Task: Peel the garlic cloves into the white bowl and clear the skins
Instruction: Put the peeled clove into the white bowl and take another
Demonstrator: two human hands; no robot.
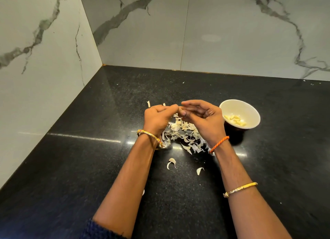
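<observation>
peeled cloves (pixel 235 120) | pale yellow, in white bowl (pixel 250 106) | skins (pixel 184 135) heaped

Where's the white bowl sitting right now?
The white bowl sits on the black counter, right of centre in the head view, just beyond the right hand and beside the pile of skins.

We cannot tell what our left hand (pixel 158 119) and right hand (pixel 205 120) pinch between them; they cover part of the skin pile (pixel 184 135).
</observation>
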